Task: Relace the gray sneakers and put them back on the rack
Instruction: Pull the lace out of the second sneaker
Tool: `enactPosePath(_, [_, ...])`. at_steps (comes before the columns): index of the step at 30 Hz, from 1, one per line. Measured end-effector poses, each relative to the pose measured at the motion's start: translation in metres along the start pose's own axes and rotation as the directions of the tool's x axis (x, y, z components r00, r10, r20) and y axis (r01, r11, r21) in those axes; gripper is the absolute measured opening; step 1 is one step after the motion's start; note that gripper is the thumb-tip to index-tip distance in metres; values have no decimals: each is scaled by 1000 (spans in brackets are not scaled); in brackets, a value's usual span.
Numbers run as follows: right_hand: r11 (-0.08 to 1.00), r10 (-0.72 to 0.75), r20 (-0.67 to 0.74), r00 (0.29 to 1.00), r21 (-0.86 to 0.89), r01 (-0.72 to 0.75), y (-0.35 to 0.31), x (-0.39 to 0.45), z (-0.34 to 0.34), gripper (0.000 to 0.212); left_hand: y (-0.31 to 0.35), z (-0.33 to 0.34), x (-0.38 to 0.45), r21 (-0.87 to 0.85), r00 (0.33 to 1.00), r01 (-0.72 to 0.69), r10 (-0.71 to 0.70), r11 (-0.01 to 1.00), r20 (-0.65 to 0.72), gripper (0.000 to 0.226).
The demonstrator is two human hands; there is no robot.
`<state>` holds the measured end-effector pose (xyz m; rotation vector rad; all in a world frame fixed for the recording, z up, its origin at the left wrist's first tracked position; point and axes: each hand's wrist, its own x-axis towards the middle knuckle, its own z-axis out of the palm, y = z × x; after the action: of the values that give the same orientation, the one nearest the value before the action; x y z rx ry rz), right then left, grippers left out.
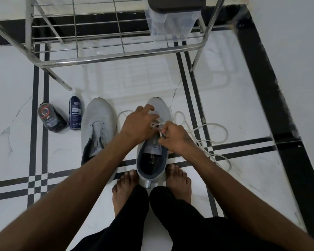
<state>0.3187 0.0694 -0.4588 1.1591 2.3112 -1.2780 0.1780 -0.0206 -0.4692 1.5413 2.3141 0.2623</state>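
Two gray sneakers stand side by side on the white tiled floor. The left sneaker [98, 124] has bare eyelets and no lace. The right sneaker [157, 156] stands between my bare feet. A white lace [212, 134] runs through its front eyelets and trails in loops over the floor to the right. My left hand [140, 124] lies over the front of this shoe, fingers spread, touching the lace crossings. My right hand [172, 136] pinches the dark lace tip at an eyelet. The metal shoe rack [116, 57] stands just beyond the shoes.
A dark blue spray bottle [75, 113] and a black packaged item [50, 117] lie on the floor left of the sneakers. A clear box with a dark lid [172, 19] sits on the rack. A white wall rises at the right.
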Motion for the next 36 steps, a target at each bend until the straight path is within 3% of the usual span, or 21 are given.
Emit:
enactPosePath(3, [1000, 12, -8, 1000, 5, -12, 2, 0, -3, 21, -3, -3, 9, 171, 999, 41, -35, 984, -37, 19])
enactPosePath(6, [1000, 26, -32, 999, 6, -25, 7, -2, -5, 19, -31, -19, -4, -43, 931, 284, -286, 958, -228, 17])
enactPosePath(8, [1000, 18, -29, 999, 12, -17, 10, -3, -3, 19, -49, -27, -14, -132, 883, 354, -377, 926, -280, 22])
enactPosePath(10, [1000, 3, -20, 1000, 13, -3, 10, -3, -1, 18, -46, -33, -19, -113, 945, 201, -223, 973, -241, 23])
enactPosePath(13, [1000, -19, 0, 1000, -13, 19, 6, -1, -1, 18, -20, -27, -16, -61, 997, -81, 81, 995, 8, 32])
enactPosePath(15, [999, -24, 11, 1000, -38, 24, 4, 0, -3, 19, -6, -20, -7, 52, 990, -102, 97, 993, 102, 31])
enactPosePath(17, [999, -18, 15, 1000, -31, 19, 3, 1, -4, 19, -2, -16, -2, 183, 996, -81, 72, 980, 50, 20])
enactPosePath(18, [1000, -11, 18, 1000, -29, 12, 4, 1, -5, 19, -3, -15, -2, 163, 999, -30, 34, 986, -22, 13])
enactPosePath(20, [1000, 6, 21, 1000, -25, -5, 5, 1, -5, 19, -12, -18, -8, -88, 963, 190, -203, 978, -179, 9])
enactPosePath(22, [999, 14, 16, 1000, -29, -14, 5, 1, -5, 19, -32, -21, -15, -360, 847, 426, -506, 830, -164, 14])
enactPosePath(24, [999, 8, 11, 1000, -46, -8, 3, 1, -5, 17, -44, -22, -23, -383, 785, 516, -602, 766, -147, 17])
enactPosePath(25, [998, -2, 15, 1000, -61, 3, 1, 1, -4, 16, -44, -20, -26, -334, 802, 484, -562, 809, -200, 18])
enactPosePath(27, [995, -23, 25, 999, -94, 26, -2, 2, -4, 16, -26, -20, -26, -190, 902, 247, -297, 950, -312, 21])
enactPosePath(29, [995, -25, 33, 999, -99, 28, -3, 2, -5, 17, -7, -14, -17, 13, 985, -4, 6, 1000, -175, 27])
enactPosePath(30, [995, -20, 33, 999, -96, 23, -3, 2, -5, 19, 0, -10, -11, 102, 996, -63, 69, 993, -60, 30])
enactPosePath(32, [996, -5, 29, 1000, -89, 8, -3, 1, -6, 20, 4, -7, -1, 253, 997, -32, 15, 967, 71, 27])
enactPosePath(34, [997, 9, 19, 1000, -82, -8, -3, 0, -7, 21, 1, -11, 3, 304, 999, 10, -24, 953, 43, 18])
enactPosePath(36, [996, 19, 7, 1000, -83, -18, -2, -1, -7, 21, -4, -22, -3, 220, 995, 91, -81, 971, -55, 14])
